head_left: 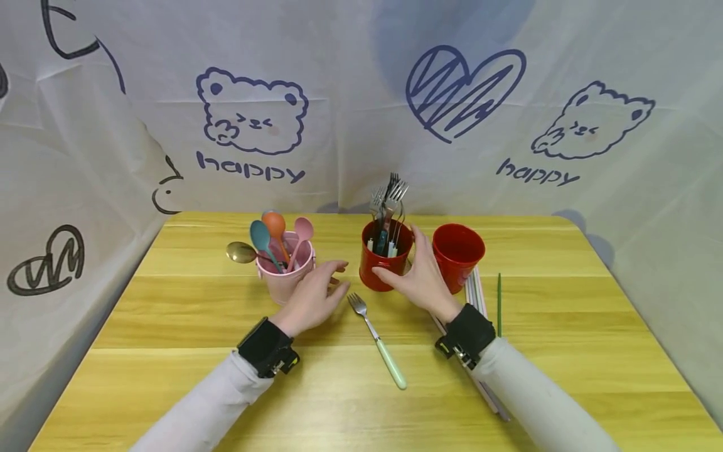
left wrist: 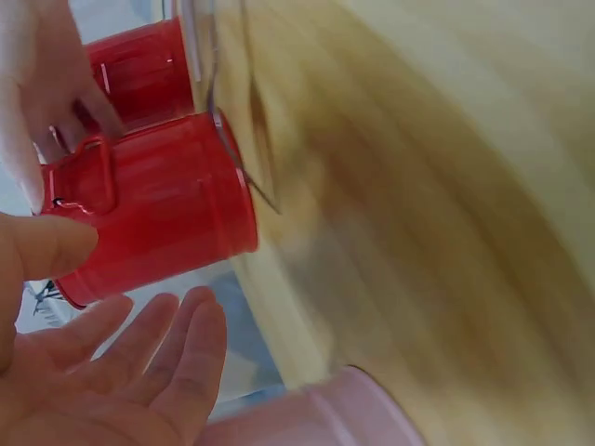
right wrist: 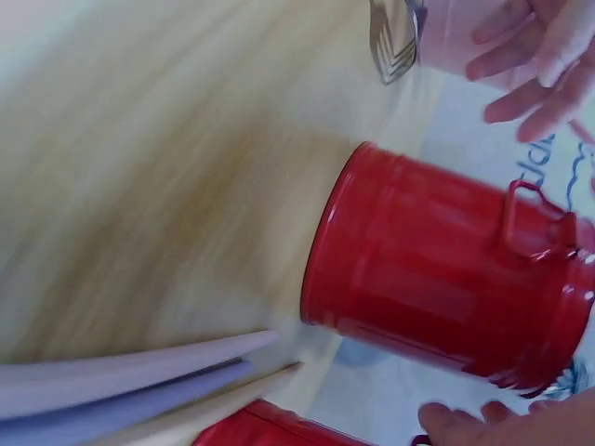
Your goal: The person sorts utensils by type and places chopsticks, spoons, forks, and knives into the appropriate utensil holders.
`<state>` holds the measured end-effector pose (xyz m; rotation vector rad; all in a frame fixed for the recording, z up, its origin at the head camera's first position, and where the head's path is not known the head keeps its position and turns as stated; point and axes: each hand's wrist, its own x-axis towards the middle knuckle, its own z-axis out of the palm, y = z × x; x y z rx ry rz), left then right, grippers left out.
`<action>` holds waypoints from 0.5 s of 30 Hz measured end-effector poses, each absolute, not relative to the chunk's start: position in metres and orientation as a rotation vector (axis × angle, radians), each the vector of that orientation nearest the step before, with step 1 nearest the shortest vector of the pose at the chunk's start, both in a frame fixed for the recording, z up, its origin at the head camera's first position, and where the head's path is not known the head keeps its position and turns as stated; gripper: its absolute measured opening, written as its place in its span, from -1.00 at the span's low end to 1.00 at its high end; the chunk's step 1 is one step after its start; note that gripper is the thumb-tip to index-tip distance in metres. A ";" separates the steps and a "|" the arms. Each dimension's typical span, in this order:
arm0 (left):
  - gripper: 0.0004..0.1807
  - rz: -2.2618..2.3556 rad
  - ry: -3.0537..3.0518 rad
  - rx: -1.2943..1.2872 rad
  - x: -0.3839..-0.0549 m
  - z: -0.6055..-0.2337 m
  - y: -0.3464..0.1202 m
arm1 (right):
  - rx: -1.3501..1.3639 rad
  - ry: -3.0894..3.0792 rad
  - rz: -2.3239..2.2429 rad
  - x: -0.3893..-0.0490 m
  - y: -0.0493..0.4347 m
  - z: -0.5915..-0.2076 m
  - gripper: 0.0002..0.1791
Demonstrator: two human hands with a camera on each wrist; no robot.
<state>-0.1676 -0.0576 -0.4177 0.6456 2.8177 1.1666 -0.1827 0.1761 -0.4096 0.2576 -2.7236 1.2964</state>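
My right hand (head_left: pixel 420 276) is spread round the near right side of a small red bucket (head_left: pixel 375 276), thumb across its front and fingers at its right rim. Several forks (head_left: pixel 390 201) stand in this bucket with tines up. My left hand (head_left: pixel 316 298), fingers loosely bent, is beside a pink bucket (head_left: pixel 279 285) and holds nothing; in the left wrist view its palm (left wrist: pixel 121 372) faces the red bucket. Between the hands a fork with a pale green handle (head_left: pixel 390 361) lies on the table. Spoons (head_left: pixel 275 226) in several colours stand in the pink bucket.
Another red bucket (head_left: pixel 459 245) stands to the right. Pale chopsticks (head_left: pixel 476 292) lie beside it, partly under my right arm, and a green stick (head_left: pixel 499 301) lies farther right. A white cloth with drawings (head_left: pixel 339 113) hangs behind the wooden table (head_left: pixel 565 314).
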 end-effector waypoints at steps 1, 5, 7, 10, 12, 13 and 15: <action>-0.49 1.163 2.823 0.659 -0.167 -0.420 -0.059 | 0.284 -2.705 1.261 -0.179 0.176 -0.410 0.15; -0.51 1.136 2.854 0.727 -0.163 -0.427 -0.067 | 0.428 -2.599 1.099 -0.165 0.175 -0.411 -0.04; -0.53 1.123 2.863 0.758 -0.161 -0.429 -0.071 | 0.501 -2.558 1.024 -0.157 0.172 -0.411 -0.13; -0.56 1.084 2.873 0.803 -0.158 -0.432 -0.076 | 0.582 -2.541 0.910 -0.147 0.168 -0.410 -0.23; -0.58 1.064 2.870 0.825 -0.156 -0.433 -0.079 | 0.624 -2.559 0.851 -0.141 0.165 -0.410 -0.29; -0.58 1.053 2.870 0.838 -0.155 -0.433 -0.080 | 0.642 -2.575 0.830 -0.139 0.163 -0.409 -0.31; -0.59 1.036 2.869 0.860 -0.153 -0.434 -0.082 | 0.677 -2.620 0.797 -0.135 0.160 -0.409 -0.36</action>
